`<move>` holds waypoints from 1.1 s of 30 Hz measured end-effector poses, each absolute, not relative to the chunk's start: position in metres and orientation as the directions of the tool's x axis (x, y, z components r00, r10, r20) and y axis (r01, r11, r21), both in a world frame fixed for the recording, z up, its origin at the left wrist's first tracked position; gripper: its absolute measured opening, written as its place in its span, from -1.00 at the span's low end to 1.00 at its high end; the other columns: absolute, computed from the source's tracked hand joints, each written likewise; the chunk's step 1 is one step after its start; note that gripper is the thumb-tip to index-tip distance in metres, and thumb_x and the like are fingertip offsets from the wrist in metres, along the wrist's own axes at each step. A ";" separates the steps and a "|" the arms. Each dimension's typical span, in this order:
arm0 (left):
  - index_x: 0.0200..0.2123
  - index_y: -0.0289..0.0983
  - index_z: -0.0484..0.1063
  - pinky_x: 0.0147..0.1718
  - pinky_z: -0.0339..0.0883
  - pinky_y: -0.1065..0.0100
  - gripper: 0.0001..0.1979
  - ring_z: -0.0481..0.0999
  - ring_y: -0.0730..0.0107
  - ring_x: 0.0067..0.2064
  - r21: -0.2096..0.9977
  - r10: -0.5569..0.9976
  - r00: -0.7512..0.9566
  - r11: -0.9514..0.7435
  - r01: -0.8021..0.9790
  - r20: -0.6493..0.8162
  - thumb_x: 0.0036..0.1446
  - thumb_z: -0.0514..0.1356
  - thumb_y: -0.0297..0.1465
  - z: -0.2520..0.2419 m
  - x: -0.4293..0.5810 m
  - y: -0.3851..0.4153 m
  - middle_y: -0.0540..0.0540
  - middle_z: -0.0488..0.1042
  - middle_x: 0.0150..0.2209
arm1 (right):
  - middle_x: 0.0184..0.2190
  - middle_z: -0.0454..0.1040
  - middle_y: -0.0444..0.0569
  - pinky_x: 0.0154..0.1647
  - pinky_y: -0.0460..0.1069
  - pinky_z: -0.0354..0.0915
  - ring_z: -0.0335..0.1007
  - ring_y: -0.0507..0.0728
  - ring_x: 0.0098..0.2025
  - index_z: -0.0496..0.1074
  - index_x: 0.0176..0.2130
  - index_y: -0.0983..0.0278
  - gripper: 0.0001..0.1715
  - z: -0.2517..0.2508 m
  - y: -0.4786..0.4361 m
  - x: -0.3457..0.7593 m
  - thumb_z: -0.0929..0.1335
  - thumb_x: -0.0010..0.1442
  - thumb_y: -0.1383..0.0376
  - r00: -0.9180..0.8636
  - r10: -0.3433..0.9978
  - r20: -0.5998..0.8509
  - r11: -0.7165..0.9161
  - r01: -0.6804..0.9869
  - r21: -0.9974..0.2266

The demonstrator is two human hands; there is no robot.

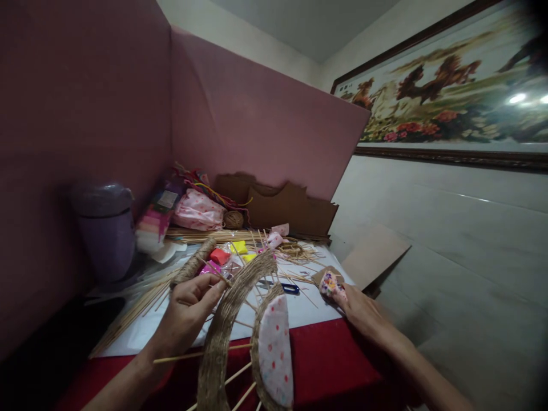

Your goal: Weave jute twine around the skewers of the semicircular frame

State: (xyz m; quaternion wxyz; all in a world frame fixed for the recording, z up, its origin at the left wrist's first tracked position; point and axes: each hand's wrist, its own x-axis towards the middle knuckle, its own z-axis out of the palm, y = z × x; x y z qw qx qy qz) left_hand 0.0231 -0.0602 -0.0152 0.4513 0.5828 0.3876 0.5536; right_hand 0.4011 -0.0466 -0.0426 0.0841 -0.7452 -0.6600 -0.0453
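Pinching a thin wooden stick (213, 275) in the left hand (190, 314), with wrist cocked inward and fingertips touching a curved jute-wrapped arch frame (226, 325) over the white paper sheet (299, 308). Stretching the right hand (362, 311) forward, fingers closed on a small floral fabric piece (331, 283) near blue-handled scissors (286, 287). Cannot read the pastel packet's label (166, 198): too small.

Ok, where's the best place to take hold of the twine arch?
Take the twine arch by its left limb, probably pinched across the flat band from the left: the fabric piece crowds its right side, and sticks jut out lower down.
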 end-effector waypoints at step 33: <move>-0.46 -0.36 0.39 -0.54 0.02 0.41 -0.65 0.13 0.49 -0.51 0.957 0.948 0.133 -0.290 -0.003 0.288 0.08 0.14 -0.15 -0.018 0.025 -0.063 0.02 0.20 -0.56 | -0.36 0.34 -0.04 -0.29 -0.01 0.07 0.16 0.08 -0.32 0.35 -0.35 0.30 -0.84 0.062 -0.031 0.198 0.24 0.14 0.51 -0.843 0.428 0.325 0.876 0.476 0.083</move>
